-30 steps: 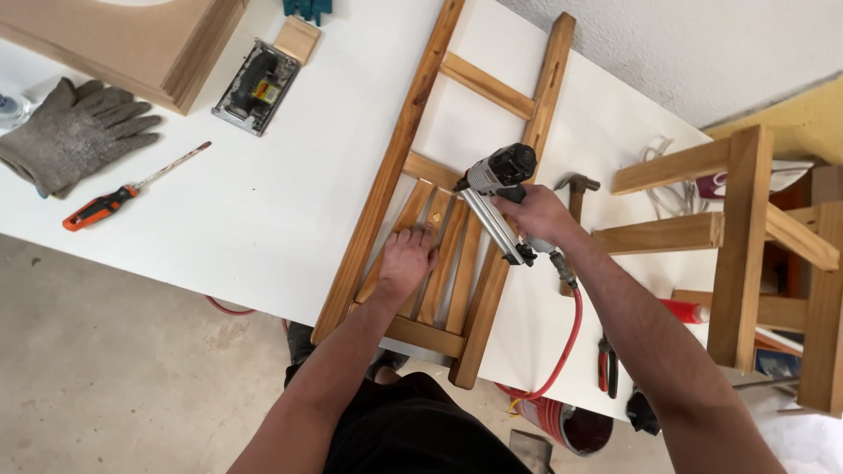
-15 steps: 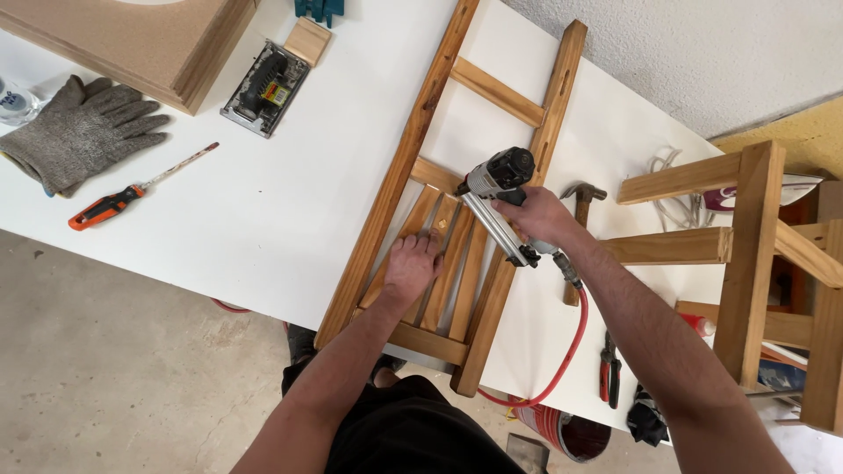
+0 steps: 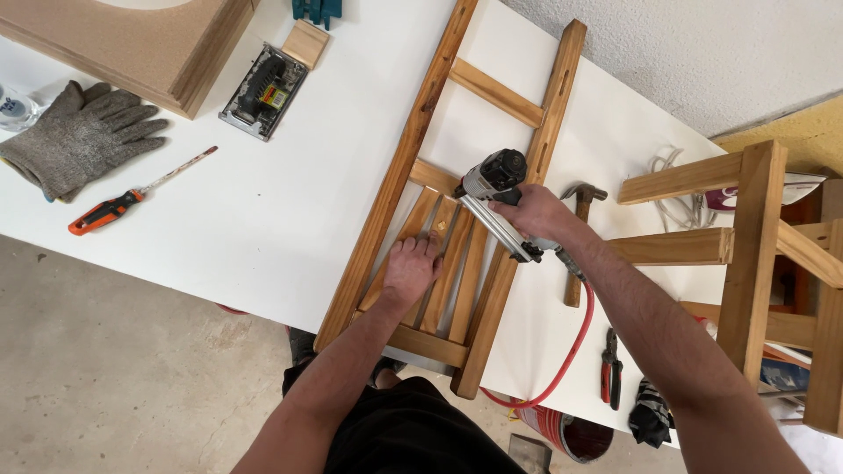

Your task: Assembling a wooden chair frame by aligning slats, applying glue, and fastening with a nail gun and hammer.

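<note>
Left hand (image 3: 411, 270): laid flat, unclenched, on the slats (image 3: 443, 263) of 1 wooden frame (image 3: 413, 158).
Right hand (image 3: 537, 214): clenched around the nail gun (image 3: 496, 197).

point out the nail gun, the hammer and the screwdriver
nail gun (image 3: 497, 175), head view, on its round grey cap
hammer (image 3: 575, 279), head view, on its wooden handle
screwdriver (image 3: 105, 211), head view, on its orange and black grip
</note>
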